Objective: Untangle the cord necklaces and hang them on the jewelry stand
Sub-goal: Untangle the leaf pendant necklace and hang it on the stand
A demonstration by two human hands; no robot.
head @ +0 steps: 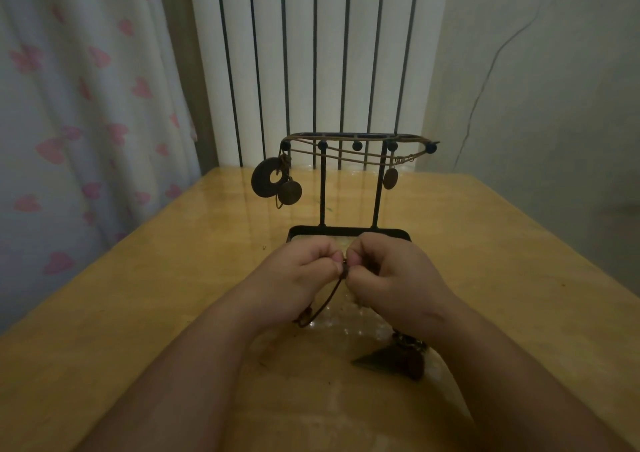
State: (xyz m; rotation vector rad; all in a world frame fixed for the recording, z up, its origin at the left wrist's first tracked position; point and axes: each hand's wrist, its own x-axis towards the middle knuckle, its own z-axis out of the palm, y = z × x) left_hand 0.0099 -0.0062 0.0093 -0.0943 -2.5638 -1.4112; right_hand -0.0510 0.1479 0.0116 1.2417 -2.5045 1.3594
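Head view, single entry. Worktop [166,278]: glossy wood. Jewelry stand [322,192]: dark metal, midway across, toward the far edge. A ring pendant [265,177], disc pendant [290,192] and oval pendant [390,178] hang from its top bar. Cord necklace [327,301]: held just before the stand's base, its cord trailing toward the near edge. Pointed pendant [391,361]: lies by the right forearm; its link to the cord cannot be told. Left hand [301,273] and right hand [393,273]: fingers [354,256] curled narrow, pinching the cord at one small point. Risks: a hard pull could tighten the tangle, and knuckles this near the base could jolt the stand.
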